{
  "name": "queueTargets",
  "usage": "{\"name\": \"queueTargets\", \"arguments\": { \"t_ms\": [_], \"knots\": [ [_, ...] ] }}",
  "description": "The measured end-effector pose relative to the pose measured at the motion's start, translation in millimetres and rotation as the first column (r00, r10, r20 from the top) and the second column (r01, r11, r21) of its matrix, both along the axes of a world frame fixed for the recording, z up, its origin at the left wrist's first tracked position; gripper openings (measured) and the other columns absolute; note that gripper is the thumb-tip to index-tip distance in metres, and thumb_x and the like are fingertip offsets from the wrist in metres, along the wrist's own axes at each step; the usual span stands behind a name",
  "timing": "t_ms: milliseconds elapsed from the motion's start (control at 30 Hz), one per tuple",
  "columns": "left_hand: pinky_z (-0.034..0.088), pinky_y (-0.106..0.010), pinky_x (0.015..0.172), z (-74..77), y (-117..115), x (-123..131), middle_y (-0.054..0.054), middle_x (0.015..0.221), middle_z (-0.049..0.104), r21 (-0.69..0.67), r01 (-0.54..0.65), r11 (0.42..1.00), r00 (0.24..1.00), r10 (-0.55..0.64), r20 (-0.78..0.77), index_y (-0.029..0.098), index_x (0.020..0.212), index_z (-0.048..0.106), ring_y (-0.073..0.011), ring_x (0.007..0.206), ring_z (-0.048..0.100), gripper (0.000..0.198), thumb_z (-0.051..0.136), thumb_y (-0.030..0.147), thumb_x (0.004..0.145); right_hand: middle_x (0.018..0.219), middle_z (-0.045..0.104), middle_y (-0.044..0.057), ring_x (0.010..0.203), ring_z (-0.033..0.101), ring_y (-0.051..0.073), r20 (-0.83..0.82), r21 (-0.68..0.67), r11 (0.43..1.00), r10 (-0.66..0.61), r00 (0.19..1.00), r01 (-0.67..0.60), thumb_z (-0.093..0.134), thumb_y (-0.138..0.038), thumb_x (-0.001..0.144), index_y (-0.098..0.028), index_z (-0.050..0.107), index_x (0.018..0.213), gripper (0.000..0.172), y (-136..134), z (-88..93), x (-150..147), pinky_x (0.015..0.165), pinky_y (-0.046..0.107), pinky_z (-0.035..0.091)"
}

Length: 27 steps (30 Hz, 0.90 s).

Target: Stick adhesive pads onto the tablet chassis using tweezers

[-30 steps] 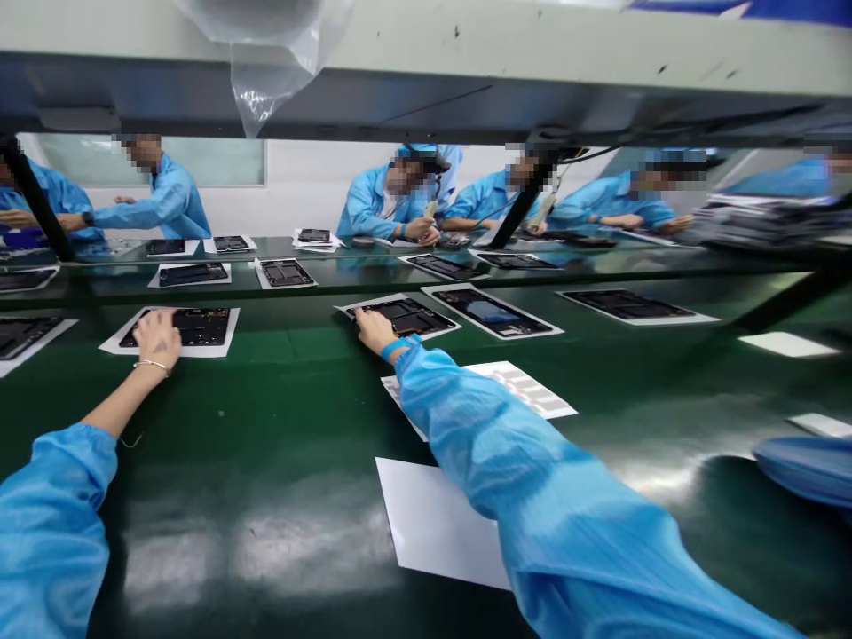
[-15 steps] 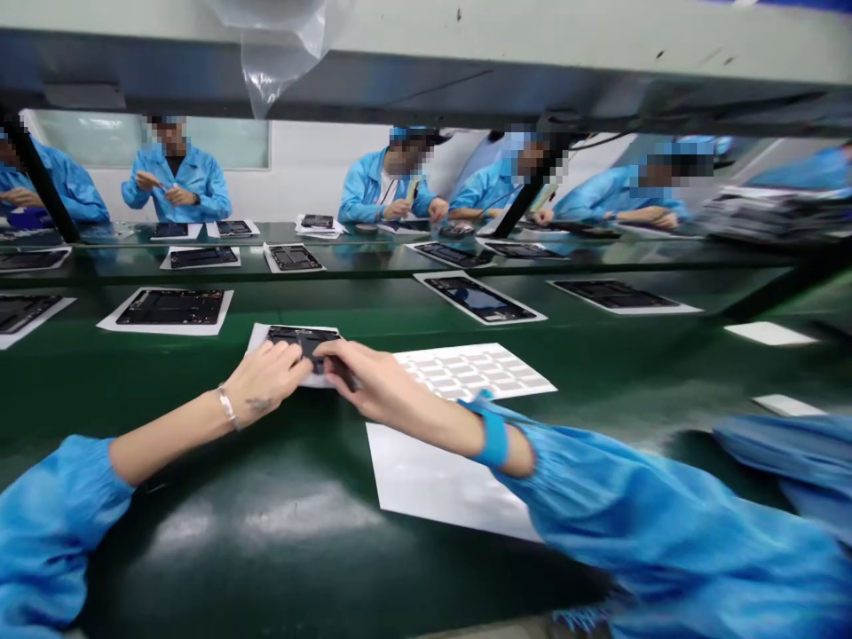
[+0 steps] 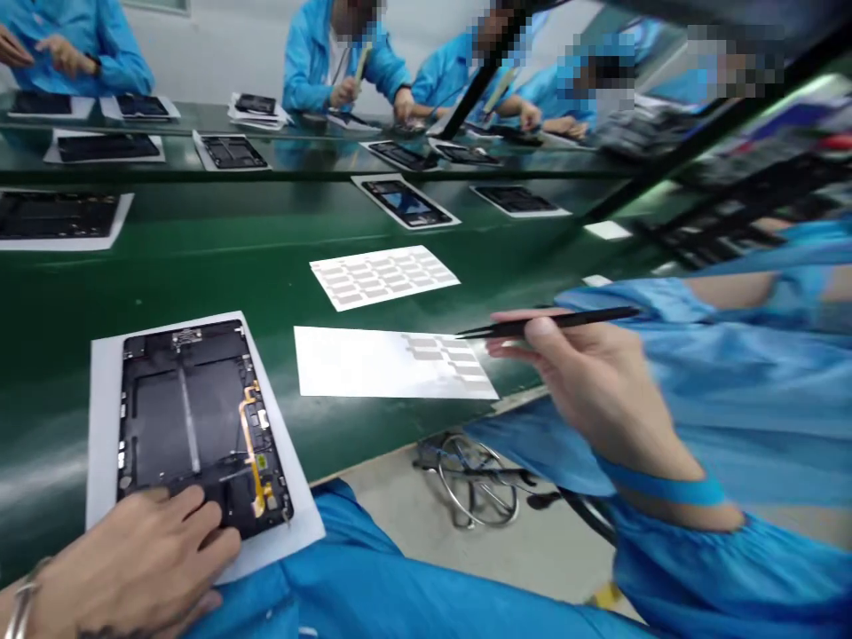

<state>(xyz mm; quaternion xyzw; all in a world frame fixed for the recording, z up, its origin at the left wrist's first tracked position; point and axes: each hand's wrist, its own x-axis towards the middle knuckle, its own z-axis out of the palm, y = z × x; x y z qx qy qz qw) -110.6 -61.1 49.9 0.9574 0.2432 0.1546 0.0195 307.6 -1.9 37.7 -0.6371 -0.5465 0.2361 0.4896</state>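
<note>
Right now, the left hand [image 3: 126, 568] is resting on the lower part of a black tablet chassis [image 3: 193, 417], its fingers spread and lying flat rather than gripping, with a metal bracelet [image 3: 21, 612] circling the wrist. The chassis is lying on a white backing sheet [image 3: 99, 426] at the near left of the green worktop [image 3: 200, 284], and an amber flex cable [image 3: 251, 444] is running down its right side.

The right hand [image 3: 592, 399] is raised over the worktop's near edge, well apart from the chassis, with its fingers pinching a pair of slim black tweezers [image 3: 559, 323] whose tips are pointing left, just above a white sheet of grey labels [image 3: 392, 364]. A blue wristband [image 3: 666, 488] is encircling that wrist.

A second label sheet [image 3: 382, 277] is lying farther along the worktop, beyond the first. More black chassis on white sheets are sitting toward the far side, including one [image 3: 404, 202] with a blue patch. Co-workers in blue smocks [image 3: 339, 62] are working across the far side, while a wire ring [image 3: 476, 484] is showing on the floor below.
</note>
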Motion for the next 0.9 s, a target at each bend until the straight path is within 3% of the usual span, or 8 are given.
{"name": "queueTargets", "arguments": {
  "t_ms": [100, 167, 267, 367, 467, 567, 700, 900],
  "knots": [
    [0.035, -0.03, 0.058, 5.6, 42.6, 43.7, 0.003, 0.077, 0.063, -0.032, 0.165, 0.986, 0.98, -0.167, -0.105, 0.023, 0.084, 0.061, -0.016, 0.064, 0.051, 0.017, 0.053, 0.033, 0.094, 0.075, 0.071, 0.002, 0.066, 0.067, 0.017, -0.198, -0.113, 0.994, -0.033, 0.98, 0.011, 0.078, -0.057, 0.066, -0.023, 0.072, 0.079, 0.038, 5.3, -17.7, 15.9, 0.071, 0.035, 0.06],
    [0.04, -0.031, 0.073, 2.0, 78.0, 89.3, -0.004, 0.093, 0.066, 0.038, 0.244, 0.969, 0.952, -0.232, -0.201, 0.019, 0.09, 0.063, -0.0205, 0.086, 0.056, 0.021, 0.058, 0.039, 0.093, 0.075, 0.071, 0.002, 0.068, 0.068, 0.018, -0.244, -0.151, 0.988, -0.007, 0.97, -0.031, 0.081, -0.058, 0.062, -0.022, 0.071, 0.078, 0.041, 15.8, -25.9, 18.3, 0.072, 0.034, 0.06],
    [0.039, -0.035, 0.091, -17.1, 126.6, 158.4, -0.01, 0.134, 0.054, 0.043, 0.312, 0.949, 0.924, -0.292, -0.248, 0.021, 0.122, 0.058, -0.0268, 0.12, 0.047, 0.036, 0.055, 0.045, 0.095, 0.077, 0.073, 0.005, 0.073, 0.07, 0.019, -0.249, -0.226, 0.967, 0.063, 0.966, -0.121, 0.079, -0.06, 0.063, -0.019, 0.071, 0.081, 0.045, 34.3, -33.0, 19.3, 0.074, 0.033, 0.059],
    [0.038, -0.038, 0.091, -40.7, 157.9, 203.5, -0.009, 0.147, 0.043, -0.006, 0.329, 0.944, 0.91, -0.319, -0.265, 0.027, 0.137, 0.049, -0.0289, 0.127, 0.041, 0.044, 0.048, 0.047, 0.098, 0.077, 0.074, 0.007, 0.074, 0.07, 0.019, -0.219, -0.289, 0.944, 0.095, 0.971, -0.158, 0.078, -0.06, 0.064, -0.018, 0.07, 0.084, 0.048, 46.9, -36.2, 23.8, 0.072, 0.033, 0.057],
    [0.037, -0.04, 0.088, -57.6, 172.8, 219.3, -0.007, 0.148, 0.041, -0.064, 0.306, 0.95, 0.919, -0.312, -0.242, 0.033, 0.138, 0.049, -0.0297, 0.121, 0.044, 0.043, 0.043, 0.048, 0.099, 0.075, 0.073, 0.006, 0.069, 0.068, 0.019, -0.189, -0.307, 0.939, 0.098, 0.977, -0.153, 0.078, -0.063, 0.06, -0.019, 0.069, 0.081, 0.05, 52.0, -37.4, 29.8, 0.069, 0.033, 0.057],
    [0.034, -0.041, 0.09, -66.8, 179.7, 218.9, -0.005, 0.147, 0.042, -0.078, 0.335, 0.939, 0.924, -0.343, -0.166, 0.037, 0.136, 0.051, -0.0296, 0.12, 0.042, 0.04, 0.04, 0.048, 0.1, 0.073, 0.072, 0.005, 0.067, 0.067, 0.018, -0.182, -0.342, 0.926, 0.103, 0.978, -0.161, 0.078, -0.063, 0.061, -0.019, 0.069, 0.08, 0.05, 53.8, -36.0, 32.1, 0.068, 0.032, 0.056],
    [0.031, -0.042, 0.092, -72.1, 183.0, 217.0, -0.005, 0.149, 0.041, -0.098, 0.361, 0.927, 0.923, -0.371, -0.104, 0.037, 0.136, 0.051, -0.0294, 0.12, 0.04, 0.04, 0.038, 0.047, 0.1, 0.074, 0.072, 0.005, 0.07, 0.066, 0.017, -0.168, -0.387, 0.905, 0.117, 0.979, -0.175, 0.075, -0.062, 0.066, -0.017, 0.071, 0.081, 0.048, 55.3, -30.7, 29.4, 0.065, 0.029, 0.054],
    [0.029, -0.044, 0.095, -73.2, 182.1, 222.6, -0.003, 0.15, 0.039, -0.157, 0.334, 0.929, 0.927, -0.354, -0.124, 0.039, 0.135, 0.052, -0.0293, 0.119, 0.039, 0.039, 0.042, 0.046, 0.098, 0.071, 0.072, 0.005, 0.071, 0.068, 0.017, -0.214, -0.442, 0.878, 0.092, 0.972, -0.181, 0.078, -0.063, 0.061, -0.018, 0.071, 0.077, 0.049, 55.1, -18.4, 25.4, 0.067, 0.029, 0.056]
  ]
}}
